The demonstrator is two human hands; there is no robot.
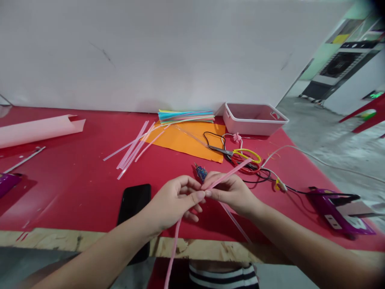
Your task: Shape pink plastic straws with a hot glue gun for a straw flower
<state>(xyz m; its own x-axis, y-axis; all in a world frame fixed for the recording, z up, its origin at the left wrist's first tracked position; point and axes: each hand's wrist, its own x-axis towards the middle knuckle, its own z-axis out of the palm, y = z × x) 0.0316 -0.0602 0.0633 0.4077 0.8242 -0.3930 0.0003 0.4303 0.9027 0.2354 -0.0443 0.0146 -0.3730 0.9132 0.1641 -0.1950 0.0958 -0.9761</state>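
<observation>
My left hand (177, 200) and my right hand (230, 192) meet over the near part of the red table. A long pink plastic strip (231, 172), perhaps a flattened straw, is pinched between their thumbs and fingers. One end slants up to the right past my right hand, and a pink length hangs below my left hand over the table edge. Whether it is one piece is hidden by my fingers. Under my right hand lies a paler pink strip (236, 222). Just beyond my fingers is a small dark blue bundle (201, 171).
Several loose pink strips (136, 150) lie left of an orange sheet (192, 138). Coloured straws (185, 116) are stacked behind. Scissors (221, 150), cables and a pink basket (255, 126) stand right. A black phone (134, 202) overhangs the front edge; a purple device (339, 212) sits far right.
</observation>
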